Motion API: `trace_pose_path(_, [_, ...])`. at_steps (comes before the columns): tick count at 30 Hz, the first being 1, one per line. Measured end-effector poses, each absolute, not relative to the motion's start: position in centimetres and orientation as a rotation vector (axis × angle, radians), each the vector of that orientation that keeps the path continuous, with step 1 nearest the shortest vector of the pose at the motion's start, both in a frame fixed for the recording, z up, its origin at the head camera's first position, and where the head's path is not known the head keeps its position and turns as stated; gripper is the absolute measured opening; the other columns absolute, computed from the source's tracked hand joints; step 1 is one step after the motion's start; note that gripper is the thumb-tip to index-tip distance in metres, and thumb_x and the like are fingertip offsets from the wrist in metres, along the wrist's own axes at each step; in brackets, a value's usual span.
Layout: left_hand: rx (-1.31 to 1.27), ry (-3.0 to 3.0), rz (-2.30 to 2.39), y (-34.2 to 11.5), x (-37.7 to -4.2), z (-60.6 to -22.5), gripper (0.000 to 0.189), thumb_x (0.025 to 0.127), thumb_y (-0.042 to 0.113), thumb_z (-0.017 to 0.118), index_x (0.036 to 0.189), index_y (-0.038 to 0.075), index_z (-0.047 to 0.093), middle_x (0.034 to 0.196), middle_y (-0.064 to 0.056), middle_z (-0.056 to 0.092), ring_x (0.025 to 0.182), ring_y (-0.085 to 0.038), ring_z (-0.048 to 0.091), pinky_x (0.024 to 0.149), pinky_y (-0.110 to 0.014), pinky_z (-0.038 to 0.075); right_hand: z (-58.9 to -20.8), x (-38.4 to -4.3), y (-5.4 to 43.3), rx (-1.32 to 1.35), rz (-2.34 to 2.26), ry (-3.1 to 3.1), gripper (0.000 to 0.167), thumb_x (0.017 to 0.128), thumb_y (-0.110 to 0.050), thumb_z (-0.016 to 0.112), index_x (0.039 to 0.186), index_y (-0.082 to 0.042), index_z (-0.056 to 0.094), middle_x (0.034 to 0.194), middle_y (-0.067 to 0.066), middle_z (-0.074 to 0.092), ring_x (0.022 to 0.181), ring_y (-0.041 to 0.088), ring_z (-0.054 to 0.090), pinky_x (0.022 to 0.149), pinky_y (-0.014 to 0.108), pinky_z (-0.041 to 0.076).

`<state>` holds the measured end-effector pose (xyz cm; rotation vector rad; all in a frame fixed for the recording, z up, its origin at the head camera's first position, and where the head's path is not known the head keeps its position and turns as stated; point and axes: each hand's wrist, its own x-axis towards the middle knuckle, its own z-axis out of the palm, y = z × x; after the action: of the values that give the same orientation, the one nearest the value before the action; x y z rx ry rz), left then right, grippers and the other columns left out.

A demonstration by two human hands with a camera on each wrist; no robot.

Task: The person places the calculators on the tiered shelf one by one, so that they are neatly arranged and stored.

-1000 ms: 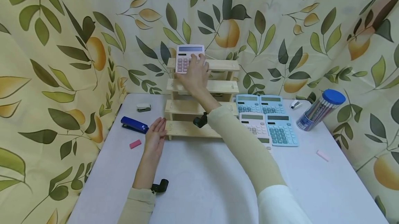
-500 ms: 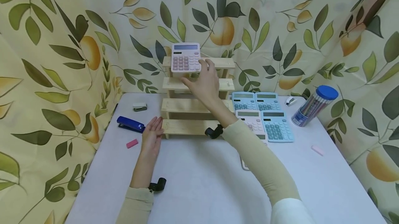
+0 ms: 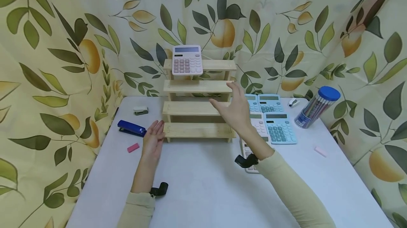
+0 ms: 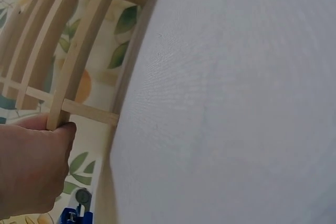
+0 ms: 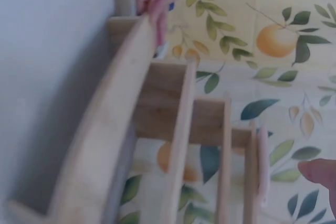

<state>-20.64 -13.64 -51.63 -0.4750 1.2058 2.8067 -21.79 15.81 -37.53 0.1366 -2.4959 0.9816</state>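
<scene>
A four-tier wooden shelf [image 3: 198, 130] stands at the back of the table. My left hand [image 3: 153, 139] pinches the left end of its lowest board, with thumb and fingers on the board in the left wrist view. A white calculator with pinkish keys [image 3: 187, 60] leans on the left part of the top tier. My right hand [image 3: 236, 111] holds nothing, its fingers spread in front of the right end of the middle tiers. Right of the shelf lie several calculators, blue ones [image 3: 281, 128] and white ones [image 3: 258, 124], partly hidden behind my right hand and forearm.
A blue stapler [image 3: 131, 128], a small white-and-black item [image 3: 141, 110] and a pink eraser [image 3: 133, 148] lie left of the shelf. A blue-lidded tub of pens [image 3: 317, 107], a small white item [image 3: 293, 102] and a pale pink eraser [image 3: 320, 151] are on the right. Patterned cloth hangs behind.
My right hand has let go of the white calculator on the top tier and moved down and to the right. My left hand stays at the lowest board's end.
</scene>
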Motion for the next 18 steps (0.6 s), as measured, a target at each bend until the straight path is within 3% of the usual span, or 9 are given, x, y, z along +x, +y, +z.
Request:
trace_pose_path(11, [-0.469,1.194,2.83,-13.6,-20.7,-52.0,0.077,0.095,-0.026,0.036,0.165,0.005,0.024,0.167,-0.017,0.034,0.153,-0.023,0.035,0.122,-0.03,0.034,-42.5,-16.6,22.6,0.049,0.916,-2.562,0.086,0.088,-0.048,0.081,0.153,-0.004,0.046,0.163,0.02,0.035,0.149,0.045,0.035,0.115,0.07,0.036])
trace_pose_path(18, [-0.476,1.176,2.83,-13.8,-20.8,-51.9,0.077,0.096,-0.026,0.036,0.165,0.005,0.024,0.167,-0.017,0.033,0.154,-0.023,0.034,0.123,-0.031,0.033,-45.0,-13.6,25.1,-0.049,0.847,-2.64,0.087,0.088,-0.045,0.082,0.154,-0.002,0.044,0.162,0.024,0.033,0.145,0.052,0.037,0.111,0.073,0.038])
